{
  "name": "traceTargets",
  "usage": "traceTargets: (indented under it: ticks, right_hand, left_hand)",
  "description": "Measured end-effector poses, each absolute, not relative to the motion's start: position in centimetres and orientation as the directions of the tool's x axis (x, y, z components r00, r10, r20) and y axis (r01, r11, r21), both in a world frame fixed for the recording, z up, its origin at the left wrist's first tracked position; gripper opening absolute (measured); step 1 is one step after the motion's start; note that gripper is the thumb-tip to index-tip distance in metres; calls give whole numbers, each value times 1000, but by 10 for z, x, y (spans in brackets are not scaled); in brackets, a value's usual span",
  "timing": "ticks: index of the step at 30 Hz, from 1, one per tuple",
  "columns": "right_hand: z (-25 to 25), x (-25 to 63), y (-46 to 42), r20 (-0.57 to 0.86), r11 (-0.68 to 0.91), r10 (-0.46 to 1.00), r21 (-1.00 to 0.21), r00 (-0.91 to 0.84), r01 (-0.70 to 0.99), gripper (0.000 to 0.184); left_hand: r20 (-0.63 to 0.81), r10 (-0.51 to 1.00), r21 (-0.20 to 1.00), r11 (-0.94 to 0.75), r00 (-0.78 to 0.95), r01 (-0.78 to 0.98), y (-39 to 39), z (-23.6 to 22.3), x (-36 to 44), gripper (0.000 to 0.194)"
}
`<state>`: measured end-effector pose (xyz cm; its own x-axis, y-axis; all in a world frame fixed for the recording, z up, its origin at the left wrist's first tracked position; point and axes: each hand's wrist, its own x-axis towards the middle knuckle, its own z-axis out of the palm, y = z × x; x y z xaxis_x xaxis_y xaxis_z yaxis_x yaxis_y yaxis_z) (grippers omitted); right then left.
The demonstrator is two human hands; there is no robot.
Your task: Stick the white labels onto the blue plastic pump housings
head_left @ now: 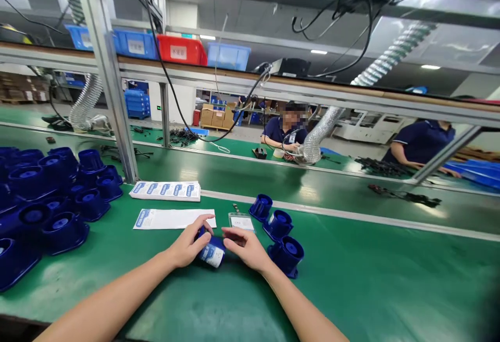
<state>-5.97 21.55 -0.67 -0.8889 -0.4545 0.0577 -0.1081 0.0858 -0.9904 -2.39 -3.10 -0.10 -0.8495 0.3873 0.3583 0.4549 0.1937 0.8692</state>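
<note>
My left hand and my right hand both close around one blue plastic part lying on the green table. A white and blue label shows on the part's side between my fingers. Just beyond my left hand lies a label backing sheet. Three more blue parts stand in a row right of my right hand, the nearest almost touching my wrist.
A heap of several blue parts fills the table's left side. A stack of label sheets lies by a metal frame post. A badge card lies ahead. Two people work across the far bench.
</note>
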Motion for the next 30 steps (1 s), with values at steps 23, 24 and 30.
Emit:
traceTargets:
  ticks: [23, 24, 30]
  right_hand:
    - [-18, -35, 182, 50, -526, -529, -802, -847, 282, 90]
    - [-20, -34, 179, 76, -514, -527, -822, -847, 246, 96]
    - [-25, -27, 170, 157, -403, -440, -914, -884, 38, 99]
  left_hand:
    - [37, 152, 962, -274, -988, -6, 12, -15, -14, 89]
    - [42, 135, 967, -254, -990, 6, 11, -14, -12, 87]
    - [128, 102, 990, 41, -987, 132, 8, -7, 1, 82]
